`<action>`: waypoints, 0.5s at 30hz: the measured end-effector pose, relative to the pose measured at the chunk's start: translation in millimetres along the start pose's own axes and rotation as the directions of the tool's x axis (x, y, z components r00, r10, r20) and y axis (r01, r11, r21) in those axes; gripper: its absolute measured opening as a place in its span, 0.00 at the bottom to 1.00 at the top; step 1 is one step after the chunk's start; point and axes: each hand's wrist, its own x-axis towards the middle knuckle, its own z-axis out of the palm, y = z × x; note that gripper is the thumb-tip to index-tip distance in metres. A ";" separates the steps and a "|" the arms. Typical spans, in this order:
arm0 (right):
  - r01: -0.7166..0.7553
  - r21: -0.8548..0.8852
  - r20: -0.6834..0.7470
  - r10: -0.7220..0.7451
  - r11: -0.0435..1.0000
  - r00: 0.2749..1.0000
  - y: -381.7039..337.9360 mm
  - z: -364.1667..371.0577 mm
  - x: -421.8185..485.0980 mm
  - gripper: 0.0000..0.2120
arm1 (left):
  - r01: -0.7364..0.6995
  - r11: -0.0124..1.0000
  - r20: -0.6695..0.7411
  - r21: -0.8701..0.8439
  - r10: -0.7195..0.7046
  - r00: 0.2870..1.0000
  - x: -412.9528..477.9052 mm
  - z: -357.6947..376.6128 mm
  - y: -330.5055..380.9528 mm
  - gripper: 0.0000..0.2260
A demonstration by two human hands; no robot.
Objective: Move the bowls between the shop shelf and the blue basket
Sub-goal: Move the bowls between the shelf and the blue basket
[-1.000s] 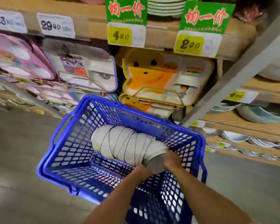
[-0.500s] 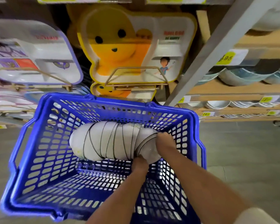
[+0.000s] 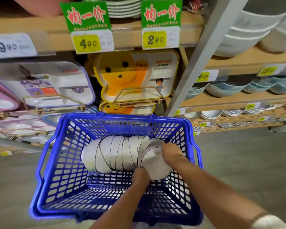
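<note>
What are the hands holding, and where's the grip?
Both grip the bowl stack at its right end bowl: left hand below, right hand above.

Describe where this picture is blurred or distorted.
Head view: the wide lens slants the grey shelf post. Motion blur smears the left price tag and the big white bowls at upper right. The nested white bowls in the blue basket look fairly sharp.

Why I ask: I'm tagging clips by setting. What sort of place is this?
A homeware shop aisle, most likely: yellow price tags hang from the wooden shelf, patterned bowls sit stacked at right, and a blue basket holds white bowls.
</note>
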 end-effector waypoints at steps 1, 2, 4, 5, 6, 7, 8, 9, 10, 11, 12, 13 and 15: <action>0.015 -0.026 -0.019 -0.016 1.000 1.000 -0.7 -2.3 -3.9 0.17 | -0.014 1.000 -0.014 0.013 0.014 1.000 -5.9 -4.1 0.2 0.17; 0.020 -0.051 -0.028 -0.021 0.999 0.999 -1.7 -6.7 -10.0 0.17 | -0.034 0.999 -0.028 0.026 0.035 0.999 -10.9 -7.6 0.3 0.17; 0.050 -0.093 -0.048 -0.055 0.994 0.997 -0.8 -16.7 -21.1 0.18 | -0.082 0.994 -0.052 0.068 0.086 0.995 -22.5 -15.8 0.8 0.17; 0.066 -0.118 -0.058 -0.073 0.991 0.996 0.8 -20.8 -25.7 0.17 | -0.114 0.987 -0.065 0.109 0.121 0.991 -28.4 -20.5 0.6 0.18; 0.084 -0.134 -0.063 -0.093 0.987 0.994 2.1 -25.5 -31.5 0.17 | -0.147 0.979 -0.078 0.139 0.159 0.984 -33.9 -24.9 0.4 0.18; 0.099 -0.140 -0.071 -0.110 0.985 0.991 3.4 -30.8 -38.4 0.16 | -0.181 0.973 -0.086 0.146 0.194 0.977 -38.5 -28.7 -0.2 0.18; 0.115 -0.149 -0.062 -0.125 0.982 0.990 5.2 -34.9 -43.9 0.16 | -0.208 0.968 -0.083 0.139 0.221 0.972 -43.7 -32.1 -0.2 0.19; 0.118 -0.149 -0.059 -0.128 0.982 0.990 6.7 -39.6 -49.4 0.15 | -0.240 0.962 -0.084 0.128 0.251 0.964 -48.0 -35.1 -0.2 0.18; 0.128 -0.137 -0.061 -0.137 0.982 0.989 7.4 -45.0 -54.0 0.15 | -0.272 0.957 -0.096 0.103 0.282 0.955 -52.6 -38.4 0.0 0.18; 0.134 -0.128 -0.068 -0.143 0.983 0.987 7.2 -52.2 -61.1 0.14 | -0.313 0.948 -0.118 0.049 0.317 0.941 -56.5 -42.2 0.4 0.17; 0.143 -0.119 -0.067 -0.151 0.983 0.986 6.3 -59.3 -66.3 0.14 | -0.355 0.934 -0.140 -0.029 0.348 0.927 -61.4 -46.9 0.8 0.16; 0.142 -0.117 -0.054 -0.149 0.983 0.987 5.4 -67.2 -73.5 0.13 | -0.400 0.911 -0.160 -0.100 0.382 0.910 -65.1 -52.9 1.7 0.17; 0.143 -0.103 -0.034 -0.147 0.984 0.989 3.9 -83.0 -84.9 0.13 | -0.484 0.846 -0.145 -0.224 0.462 0.875 -71.9 -68.0 5.0 0.19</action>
